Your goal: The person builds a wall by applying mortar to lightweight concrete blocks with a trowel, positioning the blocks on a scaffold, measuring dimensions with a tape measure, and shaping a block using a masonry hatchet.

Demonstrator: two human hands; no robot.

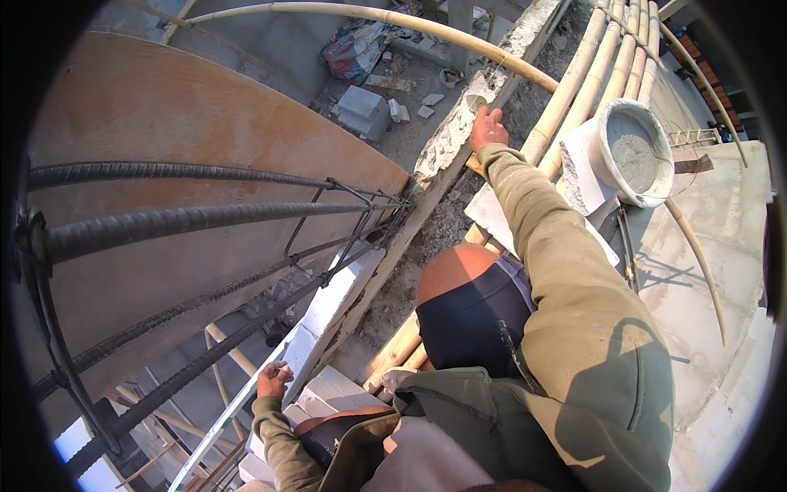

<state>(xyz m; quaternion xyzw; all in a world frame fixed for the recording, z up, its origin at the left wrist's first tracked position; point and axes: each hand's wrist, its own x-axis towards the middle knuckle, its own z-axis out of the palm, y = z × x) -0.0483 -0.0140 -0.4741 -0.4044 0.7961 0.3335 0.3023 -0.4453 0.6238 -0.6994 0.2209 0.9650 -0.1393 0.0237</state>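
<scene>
My right hand (489,129) reaches forward to the rough, mortar-smeared top of a narrow concrete wall (447,148). Its fingers are bent closed, and a small grey rounded piece (476,102) shows just beyond them; what it is I cannot make out. Low on the left, my left hand (275,380) has loosely bent fingers with nothing visible in them. It is beside a long pale straight bar (223,426) and a white block (336,303) set along the wall. A white bucket of grey mortar (635,152) stands to the right of my right forearm.
Ribbed steel bars (188,220) tied with stirrups jut across the left, before a large plywood panel (188,123). Bamboo poles (586,74) run beside the wall and under me. Beyond it, a lower floor holds rubble and a pale block (363,111).
</scene>
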